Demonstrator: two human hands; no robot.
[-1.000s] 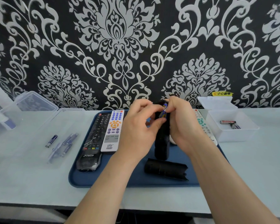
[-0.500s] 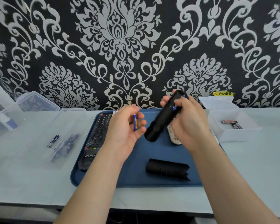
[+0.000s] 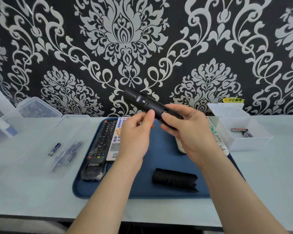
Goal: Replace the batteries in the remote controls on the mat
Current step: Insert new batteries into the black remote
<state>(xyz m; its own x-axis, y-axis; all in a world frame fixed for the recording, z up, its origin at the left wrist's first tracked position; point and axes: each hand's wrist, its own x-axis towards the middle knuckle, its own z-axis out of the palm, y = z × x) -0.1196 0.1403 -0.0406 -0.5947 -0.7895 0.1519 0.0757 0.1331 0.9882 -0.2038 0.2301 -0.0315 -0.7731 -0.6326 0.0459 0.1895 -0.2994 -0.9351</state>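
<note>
My right hand (image 3: 189,132) grips a black remote (image 3: 145,103) and holds it above the blue mat (image 3: 169,159), its far end pointing up and left. My left hand (image 3: 135,134) is just beside it, fingers closed on a small battery (image 3: 140,122), of which only the metal tip shows. The remote's black battery cover (image 3: 174,181) lies on the mat near the front. A black remote (image 3: 98,149) and a white remote (image 3: 117,137) lie side by side at the mat's left. Another white remote (image 3: 216,137) lies at the right, mostly hidden by my right hand.
Several loose batteries (image 3: 66,151) lie on a clear lid on the table to the left. An open clear box (image 3: 30,108) stands at the far left. A white box (image 3: 254,142) on the right holds two batteries (image 3: 242,131). The patterned wall is close behind.
My right hand has swung the black remote so that its far end now points up and left. My left hand, with the pulled-out battery, has moved up next to the remote.
</note>
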